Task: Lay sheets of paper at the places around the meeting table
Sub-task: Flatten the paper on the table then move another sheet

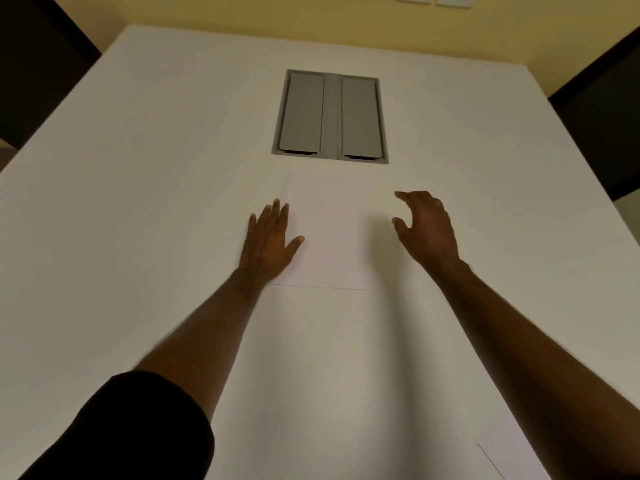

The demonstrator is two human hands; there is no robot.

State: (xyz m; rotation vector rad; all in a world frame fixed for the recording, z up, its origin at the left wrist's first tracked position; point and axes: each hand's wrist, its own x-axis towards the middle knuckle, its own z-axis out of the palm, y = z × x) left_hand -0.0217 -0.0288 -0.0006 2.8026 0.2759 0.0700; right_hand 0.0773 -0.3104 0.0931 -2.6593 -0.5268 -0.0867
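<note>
A white sheet of paper (pixel 329 233) lies flat in the middle of the white meeting table (pixel 138 202), just in front of the grey cable hatch. My left hand (pixel 268 242) rests flat on the sheet's left edge, fingers spread. My right hand (pixel 426 228) hovers just right of the sheet with curled fingers and holds nothing. The corner of another white sheet (pixel 509 459) shows at the table's near right, partly hidden by my right forearm.
A grey cable hatch (pixel 330 117) with two closed flaps is set into the table beyond the sheet. Dark chairs stand at the far left (pixel 38 64) and far right (pixel 602 109). A yellow wall (pixel 311 19) rises behind the table.
</note>
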